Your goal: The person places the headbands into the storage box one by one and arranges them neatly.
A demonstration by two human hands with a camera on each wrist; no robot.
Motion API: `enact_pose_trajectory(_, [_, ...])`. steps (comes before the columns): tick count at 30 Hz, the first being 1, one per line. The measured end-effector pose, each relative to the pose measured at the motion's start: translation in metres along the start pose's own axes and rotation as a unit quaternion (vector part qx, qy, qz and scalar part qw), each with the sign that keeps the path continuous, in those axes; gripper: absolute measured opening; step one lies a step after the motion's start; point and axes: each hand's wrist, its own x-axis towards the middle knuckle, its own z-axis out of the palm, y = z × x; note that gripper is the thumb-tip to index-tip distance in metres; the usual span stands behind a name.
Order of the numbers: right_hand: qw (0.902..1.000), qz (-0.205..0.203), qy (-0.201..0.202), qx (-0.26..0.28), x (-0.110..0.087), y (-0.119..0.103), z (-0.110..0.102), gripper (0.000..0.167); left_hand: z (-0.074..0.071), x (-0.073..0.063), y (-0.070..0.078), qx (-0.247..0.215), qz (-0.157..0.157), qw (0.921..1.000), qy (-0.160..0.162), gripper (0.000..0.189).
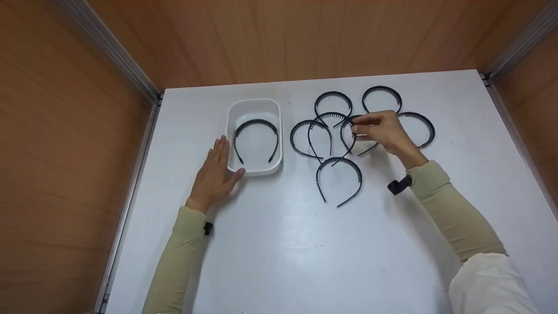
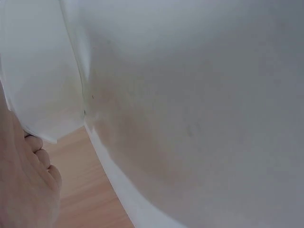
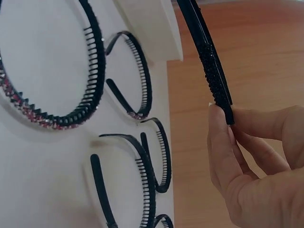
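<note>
My left hand (image 1: 211, 176) lies with straight fingers along the left side of a white plastic tray (image 1: 255, 101), thumb at its near left corner. One black toothed headband (image 1: 256, 121) lies inside the tray, its ends toward me. In the left wrist view, the left hand (image 2: 28, 175) shows at the edge beside the tray wall (image 2: 40, 61). To the right, my right hand (image 1: 386, 131) is over a cluster of headbands. In the right wrist view, the right hand (image 3: 261, 152) pinches the end of a black headband (image 3: 209, 61) between thumb and fingers; its upper part runs out of frame.
Several more black headbands lie right of the tray, some overlapping. One headband (image 1: 359, 172) is nearest me; another (image 1: 381, 87) lies at the back and one (image 1: 431, 126) at the far right. Wooden panels (image 1: 279, 39) enclose the white table (image 1: 305, 261) at back and sides.
</note>
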Motion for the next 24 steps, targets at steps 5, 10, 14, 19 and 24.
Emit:
enact_pose_trajectory(5, [0.9999, -0.006, -0.009, -0.006, 0.005, -0.004, 0.009, 0.035, -0.001, 0.000, 0.002, -0.005, -0.004, 1.0000, -0.006, 0.098])
enact_pose_trajectory(10, [0.9998, -0.009, -0.016, -0.012, 0.010, -0.008, 0.020, 0.034, -0.001, -0.002, 0.002, -0.005, -0.006, 0.9999, -0.009, 0.099])
enact_pose_trajectory(14, [0.9994, -0.017, -0.029, -0.004, 0.014, -0.011, 0.028, 0.034, -0.002, -0.004, 0.001, -0.009, -0.006, 0.9999, -0.005, 0.098])
enact_pose_trajectory(19, [0.9992, -0.022, -0.032, -0.007, 0.018, -0.014, 0.035, 0.030, -0.001, -0.006, 0.000, -0.013, -0.008, 0.9999, 0.003, 0.097])
enact_pose_trajectory(24, [0.9990, -0.024, -0.037, -0.008, 0.022, -0.018, 0.044, 0.032, -0.001, -0.006, 0.000, -0.010, -0.012, 0.9999, 0.000, 0.094])
